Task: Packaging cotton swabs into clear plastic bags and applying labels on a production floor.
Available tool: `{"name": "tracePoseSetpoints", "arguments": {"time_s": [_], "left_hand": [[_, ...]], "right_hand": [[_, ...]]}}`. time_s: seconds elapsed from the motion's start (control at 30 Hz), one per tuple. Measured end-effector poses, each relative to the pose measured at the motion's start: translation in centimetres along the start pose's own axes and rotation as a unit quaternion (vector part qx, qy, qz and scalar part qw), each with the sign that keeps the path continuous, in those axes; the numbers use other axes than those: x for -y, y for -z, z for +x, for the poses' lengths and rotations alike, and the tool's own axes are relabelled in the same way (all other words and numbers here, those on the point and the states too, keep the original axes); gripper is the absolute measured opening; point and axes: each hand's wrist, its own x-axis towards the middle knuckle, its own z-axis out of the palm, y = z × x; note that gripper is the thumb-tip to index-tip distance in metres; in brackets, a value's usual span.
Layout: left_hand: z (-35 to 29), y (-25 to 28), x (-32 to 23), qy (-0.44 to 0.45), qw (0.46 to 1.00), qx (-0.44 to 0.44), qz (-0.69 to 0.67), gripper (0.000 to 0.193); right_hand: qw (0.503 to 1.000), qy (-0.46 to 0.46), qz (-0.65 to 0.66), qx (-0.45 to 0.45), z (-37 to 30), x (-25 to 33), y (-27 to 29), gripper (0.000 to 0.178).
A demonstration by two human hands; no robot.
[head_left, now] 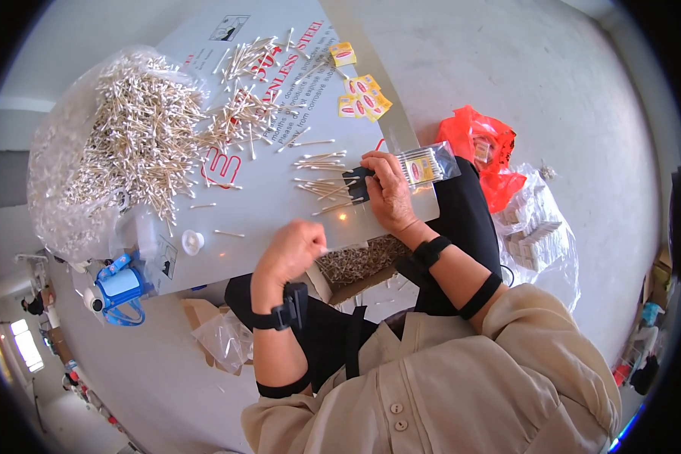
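My left hand is curled closed above the table's near edge. A small whitish bit shows at its fingertips, too small to name. My right hand rests on the table with its fingers bent over a small black holder. Just right of those fingers lies a clear plastic bag with a row of cotton swabs and a yellow card inside. Loose cotton swabs lie left of the black holder, some with their ends close to it. The palm side of both hands is hidden.
A big clear bag of cotton swabs spills across the metal-topped table. Yellow cards lie at the far edge. A blue jug stands left. Below are a cardboard box of swabs, a red bag and packed bundles.
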Motion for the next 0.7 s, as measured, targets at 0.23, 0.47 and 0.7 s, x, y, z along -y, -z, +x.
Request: {"name": "tracePoseSetpoints", "arguments": {"time_s": [0.23,0.47,0.7], "left_hand": [[4.5,-3.1,4.1,-0.050,0.807,-0.510,-0.293,0.018],[8.2,-2.2,3.0,-0.086,0.856,-0.509,0.037,0.024],[8.0,-2.0,3.5,-0.074,0.872,-0.480,0.062,0.021]], "right_hand": [[0.992,-0.063,0.101,-0.046,0.2,0.5,-0.8,0.029],[0.991,-0.086,0.098,-0.017,0.3,0.4,-0.6,0.029],[0.996,-0.063,0.065,-0.023,0.4,0.2,-0.6,0.029]]}}
